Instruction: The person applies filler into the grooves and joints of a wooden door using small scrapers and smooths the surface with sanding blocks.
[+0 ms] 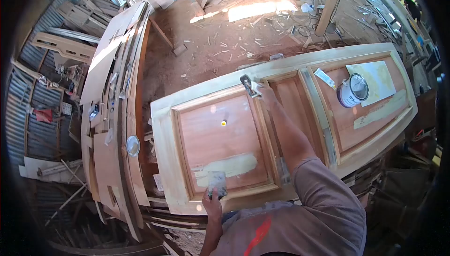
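A wooden panelled door point(161, 115) lies flat in front of me. My left hand point(213, 204) holds a flat, smeared plate point(217, 183) over the near edge of the left panel, beside a pale filler patch point(239, 164). Stretched out to the door's far side, my right hand point(266, 92) grips a scraper point(248, 86) with a dark, smeared blade. An open tin point(349, 95) stands on a stained sheet point(382, 75) on the right panel. A white tube point(324, 78) lies left of the tin. Another pale patch point(379, 111) crosses that panel.
Long boards point(136, 115) lie stacked at the left, with a round lid point(133, 145) on them. A wooden post point(328, 14) rises beyond the door. Wood scraps and cables litter the dirt floor point(201, 49). Corrugated metal sheeting point(18, 120) stands at the far left.
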The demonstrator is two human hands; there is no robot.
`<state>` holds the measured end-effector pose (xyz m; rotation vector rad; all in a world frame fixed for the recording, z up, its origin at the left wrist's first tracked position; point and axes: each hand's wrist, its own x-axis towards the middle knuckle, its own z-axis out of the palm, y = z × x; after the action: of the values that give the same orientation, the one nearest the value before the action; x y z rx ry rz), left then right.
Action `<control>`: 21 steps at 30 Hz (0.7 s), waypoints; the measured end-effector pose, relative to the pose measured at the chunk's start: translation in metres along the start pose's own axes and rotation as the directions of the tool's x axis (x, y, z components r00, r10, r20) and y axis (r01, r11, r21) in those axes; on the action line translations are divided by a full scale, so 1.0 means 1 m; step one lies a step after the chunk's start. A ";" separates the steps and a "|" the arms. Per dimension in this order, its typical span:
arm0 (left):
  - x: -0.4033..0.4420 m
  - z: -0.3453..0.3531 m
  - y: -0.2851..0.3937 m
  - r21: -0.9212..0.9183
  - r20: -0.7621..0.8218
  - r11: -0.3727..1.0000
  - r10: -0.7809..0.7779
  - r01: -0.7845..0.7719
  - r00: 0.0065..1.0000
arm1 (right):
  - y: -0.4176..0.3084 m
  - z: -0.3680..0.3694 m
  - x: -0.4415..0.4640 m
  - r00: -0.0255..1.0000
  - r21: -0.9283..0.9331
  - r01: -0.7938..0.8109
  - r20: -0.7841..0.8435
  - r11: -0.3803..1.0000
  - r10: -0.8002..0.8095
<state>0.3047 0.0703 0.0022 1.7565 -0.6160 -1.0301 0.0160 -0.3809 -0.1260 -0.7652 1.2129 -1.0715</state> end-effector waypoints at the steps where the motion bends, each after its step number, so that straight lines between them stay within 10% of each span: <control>1: 0.001 0.002 0.003 0.007 0.006 1.000 0.010 -0.010 1.000 | 0.011 -0.002 0.007 0.997 -0.026 0.061 0.049 0.998 -0.060; 3: 0.002 0.008 0.008 0.006 0.011 1.000 0.023 -0.023 1.000 | 0.025 -0.007 0.020 0.972 -0.084 0.186 0.158 0.979 -0.171; 7: 0.004 0.008 0.004 0.008 0.016 1.000 -0.020 0.020 1.000 | -0.076 0.002 -0.043 0.984 -0.355 0.059 -0.135 0.933 -0.114; 13: 0.009 0.028 0.011 0.107 0.028 0.994 -0.034 0.031 0.999 | -0.029 -0.011 0.018 0.825 -0.936 0.341 0.258 0.081 -0.503; 21: 0.020 0.036 0.002 -0.042 0.003 0.996 -0.083 0.083 0.997 | -0.013 0.000 -0.002 0.887 -0.914 0.264 0.355 -0.306 -0.295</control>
<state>0.2844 0.0360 -0.0091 1.7567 -0.5223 -1.0941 0.0128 -0.3836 -0.1135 -2.5238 1.8888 -0.0583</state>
